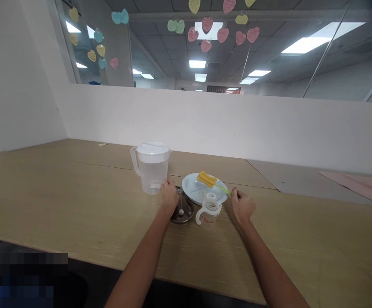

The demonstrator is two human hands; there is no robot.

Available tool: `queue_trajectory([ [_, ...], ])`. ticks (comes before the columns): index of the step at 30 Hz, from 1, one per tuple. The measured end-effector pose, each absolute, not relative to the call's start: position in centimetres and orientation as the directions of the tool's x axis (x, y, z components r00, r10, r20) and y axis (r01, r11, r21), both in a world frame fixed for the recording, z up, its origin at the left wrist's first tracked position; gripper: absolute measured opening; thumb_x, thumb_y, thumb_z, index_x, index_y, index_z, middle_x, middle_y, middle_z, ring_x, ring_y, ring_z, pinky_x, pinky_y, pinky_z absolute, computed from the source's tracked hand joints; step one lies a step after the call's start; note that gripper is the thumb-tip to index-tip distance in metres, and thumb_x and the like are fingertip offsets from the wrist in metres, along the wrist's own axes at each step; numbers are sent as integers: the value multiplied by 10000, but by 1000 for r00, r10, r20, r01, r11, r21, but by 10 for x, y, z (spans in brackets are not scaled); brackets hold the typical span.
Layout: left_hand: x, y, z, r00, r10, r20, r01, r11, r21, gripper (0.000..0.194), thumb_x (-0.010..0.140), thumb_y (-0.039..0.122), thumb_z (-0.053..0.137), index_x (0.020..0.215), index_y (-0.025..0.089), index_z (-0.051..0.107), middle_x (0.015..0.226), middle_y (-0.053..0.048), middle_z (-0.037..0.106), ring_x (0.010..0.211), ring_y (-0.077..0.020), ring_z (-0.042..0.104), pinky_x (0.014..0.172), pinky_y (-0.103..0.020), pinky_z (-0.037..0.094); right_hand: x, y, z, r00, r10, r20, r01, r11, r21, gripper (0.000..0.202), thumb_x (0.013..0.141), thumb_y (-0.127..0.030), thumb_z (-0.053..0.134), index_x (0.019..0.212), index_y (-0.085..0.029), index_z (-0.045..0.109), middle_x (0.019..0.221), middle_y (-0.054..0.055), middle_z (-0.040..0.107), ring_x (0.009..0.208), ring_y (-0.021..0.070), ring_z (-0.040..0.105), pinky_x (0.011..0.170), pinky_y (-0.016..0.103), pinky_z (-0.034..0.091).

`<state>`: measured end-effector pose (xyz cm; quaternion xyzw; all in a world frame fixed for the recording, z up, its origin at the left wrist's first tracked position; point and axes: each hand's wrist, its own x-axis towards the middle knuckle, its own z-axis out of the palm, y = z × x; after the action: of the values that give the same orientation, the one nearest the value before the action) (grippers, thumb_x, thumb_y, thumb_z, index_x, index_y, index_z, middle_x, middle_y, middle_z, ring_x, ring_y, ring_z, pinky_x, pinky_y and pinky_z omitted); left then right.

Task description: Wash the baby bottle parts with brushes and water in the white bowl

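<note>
My right hand (pixel 242 204) is closed around the thin green handle of a yellow sponge brush (pixel 206 179). The sponge head is over a white plate (pixel 190 184). My left hand (pixel 169 196) has its fingers curled at the left edge of a round dark metal dish (pixel 188 214); what they grip is hidden. In that dish lies a thin straw-like piece with a small white end (pixel 181 211). A clear baby bottle (pixel 209 212) with a white collar and handle stands uncapped in front of the plate, between my hands.
Just behind my left hand stands a lidded clear plastic pitcher (pixel 153 171). A pink cloth (pixel 362 186) lies at the far right on a grey board (pixel 296 182). The wooden table (pixel 76 205) meets a white wall at the back; its front edge is near me.
</note>
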<state>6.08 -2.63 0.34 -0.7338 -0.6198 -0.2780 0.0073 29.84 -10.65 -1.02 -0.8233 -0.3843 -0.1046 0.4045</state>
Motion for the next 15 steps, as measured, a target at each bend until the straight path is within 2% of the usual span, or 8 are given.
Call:
queue_trajectory([
  [3, 62, -26, 4, 33, 872, 489, 854, -279, 440, 421, 671, 100, 574, 1087, 129, 511, 1077, -146, 521, 992, -255, 520, 837, -347, 413, 299, -107, -10, 691, 541, 480, 711, -384, -589, 498, 879, -432, 341, 827, -135, 738, 661, 119, 644, 494, 132, 401, 528, 264, 200],
  [5, 66, -30, 8, 40, 807, 590, 799, -381, 466, 377, 701, 117, 546, 1076, 144, 526, 1048, -132, 546, 1015, -261, 513, 870, -366, 406, 299, -107, -10, 691, 534, 488, 711, -381, -590, 506, 877, -439, 337, 814, -136, 738, 662, 122, 644, 499, 136, 408, 526, 264, 201],
  [8, 78, -38, 14, 244, 685, 687, 669, -631, 392, 272, 778, 139, 480, 1027, 190, 575, 1002, -88, 603, 1008, -233, 526, 904, -359, 397, 301, -106, -10, 691, 521, 501, 713, -378, -591, 521, 878, -446, 326, 794, -135, 735, 661, 125, 643, 506, 140, 416, 524, 262, 201],
  [11, 96, -40, 19, 512, 610, 605, 563, -770, 300, 272, 827, 145, 420, 982, 221, 629, 942, -63, 647, 957, -214, 545, 902, -352, 395, 304, -105, -11, 695, 504, 512, 711, -376, -595, 527, 877, -448, 322, 763, -133, 729, 644, 122, 635, 497, 138, 411, 520, 264, 201],
  [15, 120, -30, 25, 626, 670, 398, 639, -734, 230, 329, 776, 99, 461, 991, 232, 672, 1005, -82, 642, 983, -230, 526, 906, -367, 369, 306, -105, -10, 714, 492, 498, 691, -377, -617, 531, 881, -447, 314, 753, -134, 723, 649, 118, 639, 492, 132, 412, 514, 261, 198],
])
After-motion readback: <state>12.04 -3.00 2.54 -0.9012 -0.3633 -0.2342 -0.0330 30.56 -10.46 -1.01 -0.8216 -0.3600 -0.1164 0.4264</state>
